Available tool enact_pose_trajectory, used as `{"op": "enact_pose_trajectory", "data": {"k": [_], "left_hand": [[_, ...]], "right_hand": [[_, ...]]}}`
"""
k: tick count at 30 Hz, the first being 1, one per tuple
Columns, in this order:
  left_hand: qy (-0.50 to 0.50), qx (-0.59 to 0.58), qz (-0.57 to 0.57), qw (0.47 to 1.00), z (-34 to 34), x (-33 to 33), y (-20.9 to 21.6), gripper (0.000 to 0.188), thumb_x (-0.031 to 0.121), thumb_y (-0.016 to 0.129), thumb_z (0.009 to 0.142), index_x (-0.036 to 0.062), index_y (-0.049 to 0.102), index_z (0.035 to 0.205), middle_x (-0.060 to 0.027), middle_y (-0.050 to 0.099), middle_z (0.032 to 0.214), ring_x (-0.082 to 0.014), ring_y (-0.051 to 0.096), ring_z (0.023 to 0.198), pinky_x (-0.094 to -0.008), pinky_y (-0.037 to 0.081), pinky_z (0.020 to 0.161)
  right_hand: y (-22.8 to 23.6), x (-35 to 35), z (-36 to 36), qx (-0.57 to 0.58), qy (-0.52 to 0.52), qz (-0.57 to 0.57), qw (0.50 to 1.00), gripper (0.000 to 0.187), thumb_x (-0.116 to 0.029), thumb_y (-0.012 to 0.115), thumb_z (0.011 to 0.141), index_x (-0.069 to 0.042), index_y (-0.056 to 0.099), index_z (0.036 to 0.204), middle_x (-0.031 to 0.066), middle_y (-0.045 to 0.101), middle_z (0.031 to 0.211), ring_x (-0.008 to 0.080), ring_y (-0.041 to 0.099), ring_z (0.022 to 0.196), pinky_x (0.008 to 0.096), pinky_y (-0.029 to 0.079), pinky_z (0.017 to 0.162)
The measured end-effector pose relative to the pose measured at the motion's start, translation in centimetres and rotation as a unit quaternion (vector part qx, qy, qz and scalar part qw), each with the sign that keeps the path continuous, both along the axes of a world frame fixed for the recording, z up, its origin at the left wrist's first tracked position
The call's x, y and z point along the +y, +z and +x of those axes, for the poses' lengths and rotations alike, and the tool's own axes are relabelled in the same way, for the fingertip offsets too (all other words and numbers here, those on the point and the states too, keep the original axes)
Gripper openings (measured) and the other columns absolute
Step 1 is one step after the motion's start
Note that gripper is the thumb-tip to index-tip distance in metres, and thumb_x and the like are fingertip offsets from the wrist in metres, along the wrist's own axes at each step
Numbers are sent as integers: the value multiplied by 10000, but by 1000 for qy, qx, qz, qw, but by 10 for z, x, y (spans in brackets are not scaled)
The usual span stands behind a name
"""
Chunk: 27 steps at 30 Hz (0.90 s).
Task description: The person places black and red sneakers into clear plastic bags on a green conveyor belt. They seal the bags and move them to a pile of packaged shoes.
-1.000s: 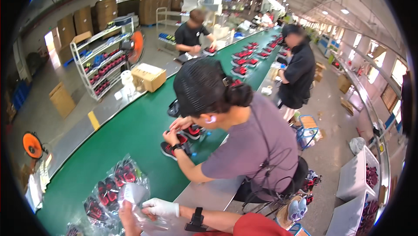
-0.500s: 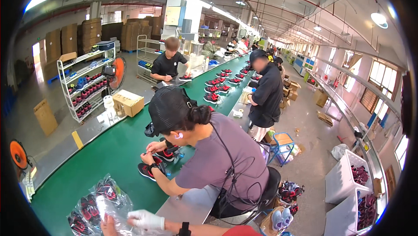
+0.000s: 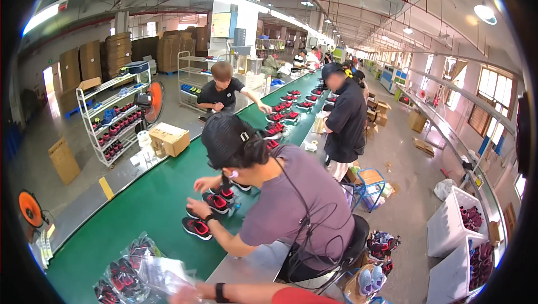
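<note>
My right hand (image 3: pixel 188 291) reaches in from the lower edge, with a black band on its wrist and a red sleeve behind. Motion smears its fingers, so their grip does not show. It is against a clear plastic bag (image 3: pixel 162 275), whose film looks crumpled and shiny. Just left of that bag lie black and red sneakers (image 3: pixel 124 275) in clear plastic on the green conveyor belt (image 3: pixel 89 237). No part of my left hand shows.
A co-worker (image 3: pixel 302 203) sits close ahead, both hands over black and red sneakers (image 3: pixel 219 200) on the belt. Two more people stand farther along it. A cardboard box (image 3: pixel 168 139) and shoe rack (image 3: pixel 115 113) stand left; white bins (image 3: pixel 457 220) stand right.
My left hand has gone out of view. My right hand has dropped slightly with the plastic bag beside it. The near co-worker's hands have parted; the person beyond has stretched an arm over the belt.
</note>
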<state>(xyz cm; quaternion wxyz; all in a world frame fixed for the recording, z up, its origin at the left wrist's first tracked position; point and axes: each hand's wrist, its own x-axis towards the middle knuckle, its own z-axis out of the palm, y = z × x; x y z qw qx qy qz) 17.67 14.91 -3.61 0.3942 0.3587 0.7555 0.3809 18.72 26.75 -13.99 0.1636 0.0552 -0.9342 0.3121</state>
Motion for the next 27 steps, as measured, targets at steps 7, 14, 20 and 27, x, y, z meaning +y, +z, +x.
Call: {"op": "enact_pose_trajectory", "data": {"k": [7,14,20,27], "left_hand": [[38,87,151,984,1,-47,-26,220,189,528,897,6,544,776,-29,476,595,-136,380,533,-312,352,474],[291,164,198,922,-103,-18,-39,128,106,548,869,19,552,775,38,486,682,-61,400,625,-248,321,537],[319,-1,205,925,-114,8,-14,46,82,578,847,39,578,830,47,524,744,-26,429,672,-205,341,582],[319,-8,127,939,-103,50,-26,40,27,557,819,34,561,780,54,508,714,-33,427,653,-203,339,570]], "right_hand": [[4,23,-6,-95,19,-5,995,215,-222,573,735,-52,558,867,150,583,821,345,578,764,427,483,678],[34,8,-27,-172,61,-66,981,235,-221,525,775,-69,612,931,176,639,882,355,617,787,438,488,696],[42,129,2,-19,-107,-236,966,229,-275,596,823,-77,620,934,86,624,901,244,599,843,336,486,737],[-94,243,-22,-299,-221,243,896,576,-518,690,632,-101,608,1021,311,373,1328,453,292,1287,544,184,1073]]}}
